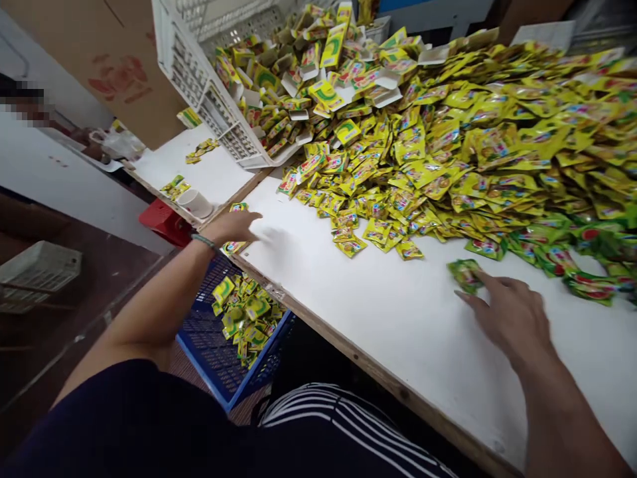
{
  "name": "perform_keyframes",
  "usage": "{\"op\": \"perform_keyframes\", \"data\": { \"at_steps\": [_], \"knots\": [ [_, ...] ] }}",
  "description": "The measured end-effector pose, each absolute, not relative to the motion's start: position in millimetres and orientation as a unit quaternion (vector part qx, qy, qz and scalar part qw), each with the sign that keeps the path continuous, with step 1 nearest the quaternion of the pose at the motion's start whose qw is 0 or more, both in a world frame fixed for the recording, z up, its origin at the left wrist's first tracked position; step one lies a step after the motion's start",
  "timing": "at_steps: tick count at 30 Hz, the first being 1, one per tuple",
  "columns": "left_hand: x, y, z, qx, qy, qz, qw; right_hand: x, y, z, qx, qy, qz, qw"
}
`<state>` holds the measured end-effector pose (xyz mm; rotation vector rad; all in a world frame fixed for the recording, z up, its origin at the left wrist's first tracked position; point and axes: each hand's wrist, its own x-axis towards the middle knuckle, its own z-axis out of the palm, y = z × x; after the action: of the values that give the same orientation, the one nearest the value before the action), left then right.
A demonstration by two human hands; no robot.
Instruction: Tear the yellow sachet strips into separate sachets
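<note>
My right hand [515,315] is low over the white table, with a small green sachet [464,273] between thumb and fingertips. Other green sachets [550,252] lie beyond it at the right. At the table's left edge is my left hand [233,227], a band round its wrist. Its fingers stretch forward, apart and partly blurred, and I see nothing in them. Small yellow packs [233,246] lie partly hidden beside that hand. A large heap of yellow sachets [448,166] covers the far side of the table.
A white plastic crate [213,99] lies tipped, yellow boxes [326,96] spilling from it. Below the table edge stands a blue basket [199,332] holding yellow boxes. A white cup [195,203], a red container [162,222] and a cardboard box [134,40] are at left; part of another person shows there.
</note>
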<state>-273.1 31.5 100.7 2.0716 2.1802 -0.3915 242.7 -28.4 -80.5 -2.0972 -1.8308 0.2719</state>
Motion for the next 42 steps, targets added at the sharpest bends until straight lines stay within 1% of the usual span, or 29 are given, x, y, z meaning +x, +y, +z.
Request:
{"op": "perform_keyframes", "data": {
  "at_steps": [1,3,6,9,13,16,18,19,21,22,24,27,29,31,34,36,38,40,42],
  "knots": [
    [-252,39,93,0.696,0.704,-0.131,0.061,232,-30,-76,-0.728,-0.645,0.122,0.196],
    [-206,50,74,0.71,0.699,-0.071,0.058,216,-31,-68,-0.692,-0.665,0.155,0.234],
    [-144,61,44,0.704,0.707,0.005,0.067,205,-31,-60,-0.644,-0.695,0.151,0.284],
    [-105,68,20,0.688,0.718,0.013,0.099,199,-30,-56,-0.631,-0.692,0.136,0.324],
    [-81,70,9,0.69,0.704,0.059,0.159,187,-24,-53,-0.665,-0.666,0.147,0.304],
    [-64,61,12,0.7,0.673,0.138,0.194,182,-20,-52,-0.683,-0.656,0.165,0.275],
    [-49,53,13,0.706,0.632,0.213,0.239,182,-19,-50,-0.694,-0.639,0.171,0.284],
    [-41,49,11,0.706,0.604,0.246,0.277,182,-19,-49,-0.694,-0.629,0.171,0.306],
    [-24,41,6,0.696,0.539,0.295,0.371,181,-21,-45,-0.676,-0.604,0.185,0.38],
    [-16,36,3,0.686,0.507,0.313,0.418,179,-22,-43,-0.656,-0.587,0.214,0.423],
    [-3,28,-4,0.656,0.458,0.339,0.495,174,-23,-40,-0.602,-0.551,0.318,0.482],
    [6,17,-9,0.585,0.437,0.369,0.576,167,-25,-36,-0.533,-0.501,0.47,0.494],
    [7,13,-9,0.526,0.45,0.364,0.624,165,-25,-33,-0.51,-0.468,0.514,0.506],
    [5,12,-7,0.482,0.459,0.334,0.667,164,-26,-30,-0.494,-0.425,0.54,0.532],
    [4,13,-5,0.466,0.461,0.321,0.683,164,-27,-26,-0.472,-0.392,0.574,0.542],
    [4,13,-6,0.485,0.462,0.338,0.661,164,-28,-26,-0.478,-0.393,0.577,0.533],
    [4,12,-6,0.522,0.461,0.335,0.635,164,-28,-26,-0.517,-0.408,0.546,0.518],
    [5,10,-6,0.547,0.452,0.32,0.628,163,-29,-27,-0.581,-0.435,0.47,0.502],
    [6,7,-5,0.543,0.436,0.305,0.649,161,-31,-26,-0.637,-0.475,0.363,0.487]
  ]
}}
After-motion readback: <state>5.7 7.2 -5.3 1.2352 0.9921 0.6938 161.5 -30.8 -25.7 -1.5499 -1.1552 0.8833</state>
